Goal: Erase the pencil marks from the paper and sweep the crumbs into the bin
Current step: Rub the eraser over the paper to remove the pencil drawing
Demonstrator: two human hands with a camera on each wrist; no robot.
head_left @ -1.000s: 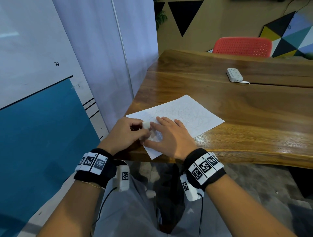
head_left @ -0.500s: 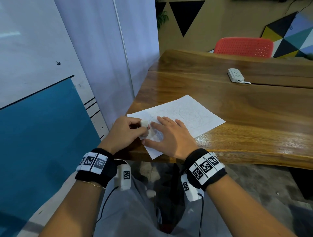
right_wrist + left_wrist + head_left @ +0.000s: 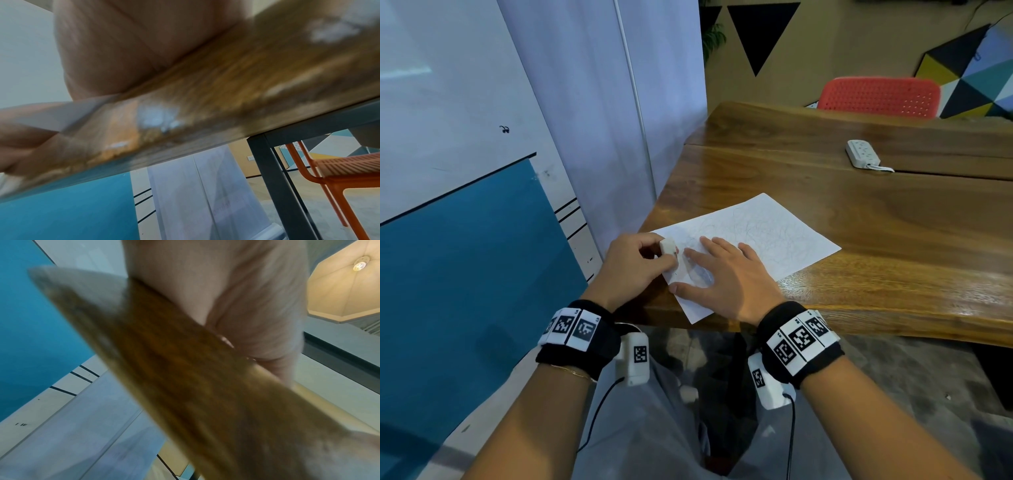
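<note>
A white sheet of paper (image 3: 756, 233) with faint pencil scribbles lies at the near left corner of the wooden table (image 3: 876, 219). My left hand (image 3: 633, 263) pinches a small white eraser (image 3: 668, 247) and holds it against the paper's near left part. My right hand (image 3: 722, 274) lies flat on the paper with straight, spread fingers, just right of the eraser. Both wrist views are blurred and show only palm and the table's edge from below. No bin is in view.
A white power strip (image 3: 863, 155) with its cord lies far right on the table. A red chair (image 3: 880, 97) stands behind the table; its orange frame (image 3: 339, 170) shows beside a dark table leg (image 3: 273, 186). A white and blue wall panel (image 3: 465, 171) runs along the left.
The left hand with the eraser has shifted slightly up and left along the paper, a small rubbing stroke. The right hand has stayed flat on the sheet.
</note>
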